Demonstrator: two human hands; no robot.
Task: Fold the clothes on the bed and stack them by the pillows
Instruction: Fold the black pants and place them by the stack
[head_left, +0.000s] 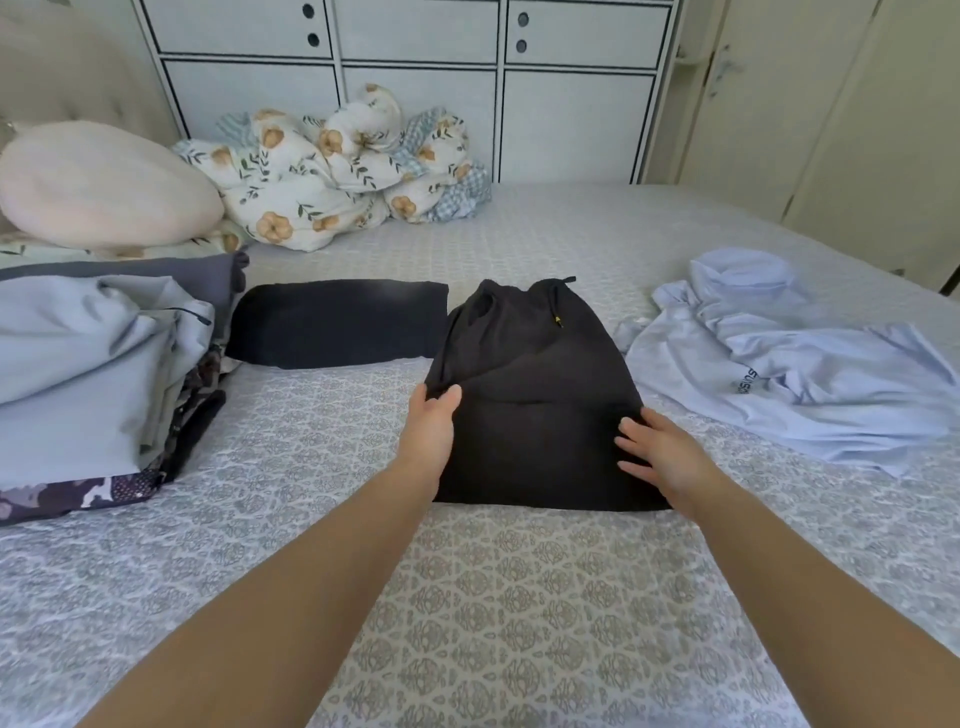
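Both hands, left (431, 431) and right (657, 457), rest flat with fingers released on the folded black garment (535, 415); lifting it carelessly could undo the fold.

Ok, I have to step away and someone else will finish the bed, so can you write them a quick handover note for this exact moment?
Left hand: open, flat against the left edge of the black folded garment.
Right hand: open, fingers resting on its right side.
Done: the black garment lies folded mid-bed. A second dark folded piece lies just left of it. A stack of clothes sits at the left, near the pink pillow.
Left: move both dark pieces onto the stack, then fold the crumpled light blue shirt at the right and add it.
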